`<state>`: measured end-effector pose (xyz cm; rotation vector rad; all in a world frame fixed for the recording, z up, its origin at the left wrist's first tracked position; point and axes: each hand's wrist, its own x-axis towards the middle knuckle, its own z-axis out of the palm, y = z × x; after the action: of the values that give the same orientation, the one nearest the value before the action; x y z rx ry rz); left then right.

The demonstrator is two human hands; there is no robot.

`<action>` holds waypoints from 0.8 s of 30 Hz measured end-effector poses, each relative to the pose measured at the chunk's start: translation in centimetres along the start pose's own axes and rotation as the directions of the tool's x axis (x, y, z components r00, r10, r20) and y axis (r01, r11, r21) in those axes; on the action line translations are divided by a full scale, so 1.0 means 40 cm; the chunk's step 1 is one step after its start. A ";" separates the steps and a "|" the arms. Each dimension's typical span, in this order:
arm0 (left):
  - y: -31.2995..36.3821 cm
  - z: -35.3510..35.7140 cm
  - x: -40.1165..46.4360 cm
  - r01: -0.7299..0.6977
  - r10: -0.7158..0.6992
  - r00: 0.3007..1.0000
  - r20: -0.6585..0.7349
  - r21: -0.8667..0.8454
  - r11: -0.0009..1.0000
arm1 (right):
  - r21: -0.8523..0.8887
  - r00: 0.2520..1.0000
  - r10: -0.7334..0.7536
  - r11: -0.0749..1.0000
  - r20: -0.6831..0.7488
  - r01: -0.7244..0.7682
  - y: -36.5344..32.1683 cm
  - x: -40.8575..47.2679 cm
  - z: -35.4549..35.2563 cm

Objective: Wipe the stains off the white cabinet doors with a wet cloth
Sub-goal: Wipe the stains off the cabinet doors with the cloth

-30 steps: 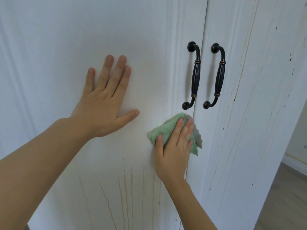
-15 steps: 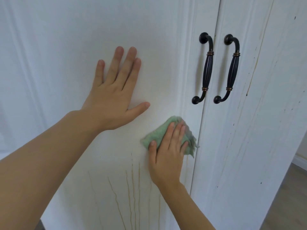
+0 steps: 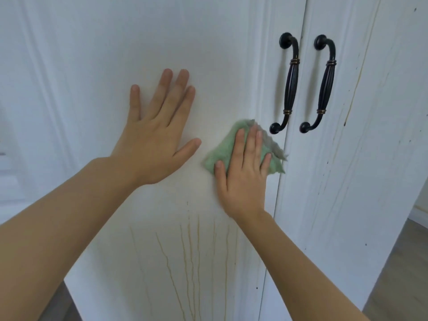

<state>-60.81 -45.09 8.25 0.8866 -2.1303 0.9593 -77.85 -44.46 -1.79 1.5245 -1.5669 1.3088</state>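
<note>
Two hands working: left hand (image 3: 150, 144) bracing spread flat on left cabinet door (image 3: 92, 66); right hand (image 3: 243, 172), fingers flat, pressing green cloth (image 3: 217, 156), climbing back up toward the handles; drip stains (image 3: 192, 251) below remaining unwiped.

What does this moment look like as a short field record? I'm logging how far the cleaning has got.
left hand: left hand flat on the left door, fingers straight
right hand: right hand presses the green cloth against the left door
cloth position: near the door's right edge, just below-left of the left handle
stains left door: brown drip streaks below the cloth, unwiped
stains right door: streaks and dark specks beside the right handle
</note>
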 end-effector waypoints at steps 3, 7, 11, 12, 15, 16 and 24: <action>0.042 0.045 -0.056 -0.068 0.068 0.998 0.013 0.015 0.998 | -0.089 0.993 -0.067 0.993 0.099 0.076 0.068 -0.179 0.049; 0.066 0.090 -0.094 -0.077 0.076 0.995 0.062 0.018 0.997 | -0.198 0.957 -0.187 0.953 0.221 0.231 0.169 -0.337 0.051; 0.062 0.106 -0.092 -0.059 0.057 0.997 0.043 0.028 0.998 | -0.155 0.969 -0.218 0.960 0.114 0.234 0.140 -0.160 0.009; 0.062 0.107 -0.090 -0.057 0.056 0.998 0.034 0.026 0.998 | -0.137 0.982 -0.182 0.973 0.044 0.186 0.115 -0.089 -0.001; 0.064 0.108 -0.089 -0.072 0.071 0.997 0.016 0.020 0.997 | -0.082 0.991 -0.084 0.994 -0.104 0.076 0.065 0.023 -0.014; 0.062 0.109 -0.089 -0.075 0.075 0.997 0.007 0.024 0.997 | -0.082 0.990 -0.077 0.994 -0.119 0.068 0.064 0.024 -0.009; 0.099 0.135 -0.165 -0.011 -0.007 0.993 -0.122 -0.140 0.990 | -0.128 0.992 -0.124 0.984 -0.003 0.123 0.152 -0.260 0.084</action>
<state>-61.52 -45.33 -1.12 0.7378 -2.0666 0.8309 -81.13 -44.36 -13.86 1.5065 -1.4941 1.1253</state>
